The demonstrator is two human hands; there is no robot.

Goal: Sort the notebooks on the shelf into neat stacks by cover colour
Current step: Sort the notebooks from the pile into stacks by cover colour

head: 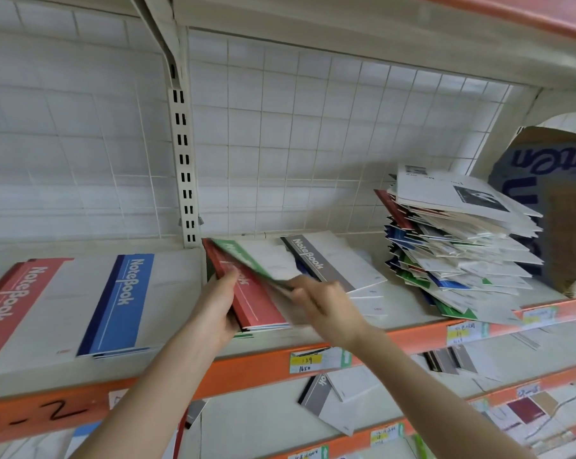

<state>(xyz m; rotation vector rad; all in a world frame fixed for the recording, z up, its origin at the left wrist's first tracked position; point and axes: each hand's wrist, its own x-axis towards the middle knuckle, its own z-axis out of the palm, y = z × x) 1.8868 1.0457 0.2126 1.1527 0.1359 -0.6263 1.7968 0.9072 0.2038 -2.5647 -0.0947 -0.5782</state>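
left hand (218, 309) was clamped on the red notebook (250, 293), mid-shelf. right hand (323, 303), blurred, looked pinched on the green notebook (246, 256), tilted up off it. we judged: splitting colours. next move needed green set apart, squared, beside the grey stack (319, 260).

Left hand (218, 309), right hand (323, 306): bare.
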